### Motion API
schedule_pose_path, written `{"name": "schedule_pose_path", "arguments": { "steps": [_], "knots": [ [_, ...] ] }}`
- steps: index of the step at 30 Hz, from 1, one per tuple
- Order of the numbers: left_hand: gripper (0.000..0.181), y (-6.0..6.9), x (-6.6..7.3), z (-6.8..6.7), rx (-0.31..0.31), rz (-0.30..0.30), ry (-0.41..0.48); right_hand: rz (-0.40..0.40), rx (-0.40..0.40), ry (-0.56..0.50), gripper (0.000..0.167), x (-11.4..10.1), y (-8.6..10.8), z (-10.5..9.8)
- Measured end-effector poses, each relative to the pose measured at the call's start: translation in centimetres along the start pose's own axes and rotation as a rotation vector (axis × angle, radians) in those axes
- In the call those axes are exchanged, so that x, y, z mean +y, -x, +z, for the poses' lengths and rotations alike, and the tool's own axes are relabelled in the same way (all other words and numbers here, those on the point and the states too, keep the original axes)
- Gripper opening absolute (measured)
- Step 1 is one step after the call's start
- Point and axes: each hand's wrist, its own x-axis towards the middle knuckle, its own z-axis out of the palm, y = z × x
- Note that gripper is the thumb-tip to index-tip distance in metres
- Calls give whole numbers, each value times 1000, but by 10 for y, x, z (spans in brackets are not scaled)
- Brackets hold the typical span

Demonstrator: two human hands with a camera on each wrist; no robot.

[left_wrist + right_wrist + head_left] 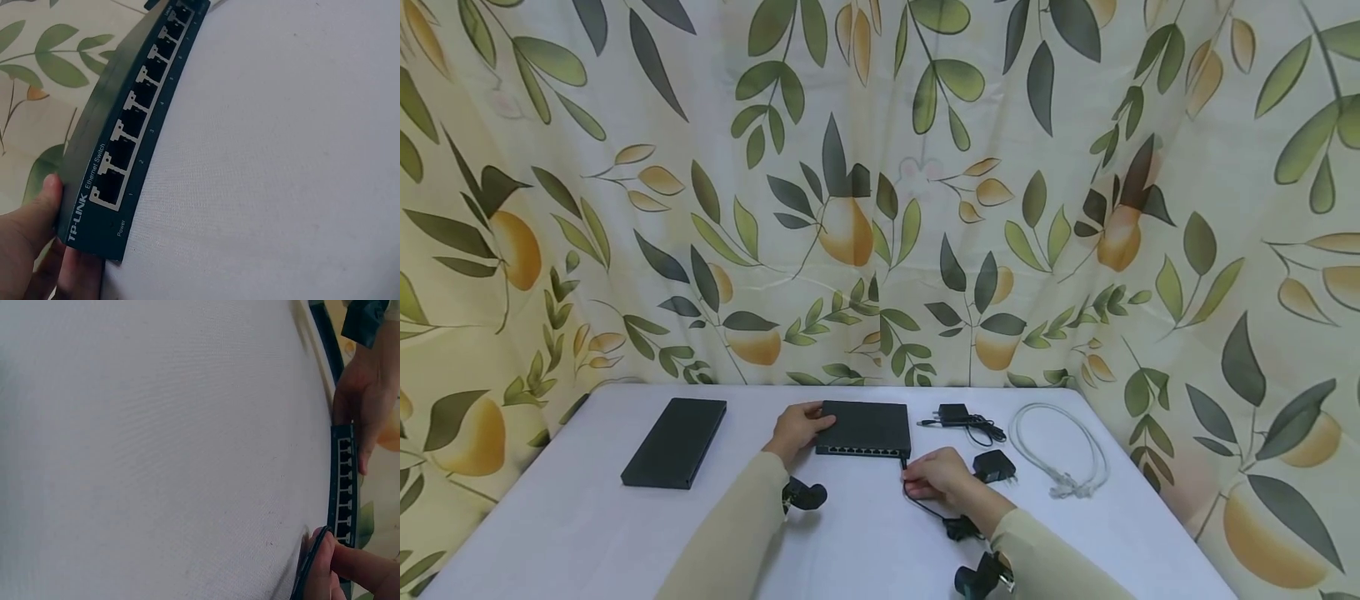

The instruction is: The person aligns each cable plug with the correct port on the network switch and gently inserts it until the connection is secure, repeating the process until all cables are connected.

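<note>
A flat black Ethernet switch (865, 423) lies on the white table, its row of ports facing me. My left hand (794, 435) grips its left end, thumb on top; in the left wrist view the thumb (47, 203) lies against the corner beside the Power marking. My right hand (942, 477) pinches a thin black cable (923, 507) close to the switch's front right corner. Whether the plug sits in the switch cannot be told, as fingers (325, 565) cover it in the right wrist view. The cable runs down to a black piece (961, 527) by the right forearm.
Another black flat box (674, 442) lies at the left. Right of the switch are a black adapter with a bundled cord (953, 412), a second black adapter (993, 466) and a coiled white cable (1101, 454). A leaf-patterned curtain (880, 333) hangs behind the table (842, 558).
</note>
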Motion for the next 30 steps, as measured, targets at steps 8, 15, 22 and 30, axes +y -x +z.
{"name": "schedule_pose_path", "arguments": {
  "steps": [8,15,22,30],
  "knots": [
    [55,2,3,-2,-19,23,-51,-6,-5,-7,7,-7,-3,2],
    [56,2,2,-4,-30,56,-64,-31,37,74,9,-10,-7,2],
    [56,2,0,-7,-56,48,-58,-61,78,107,9,-6,-12,3],
    [56,2,-1,-8,-55,70,-80,-70,107,129,10,-5,-11,4]
  ]
}}
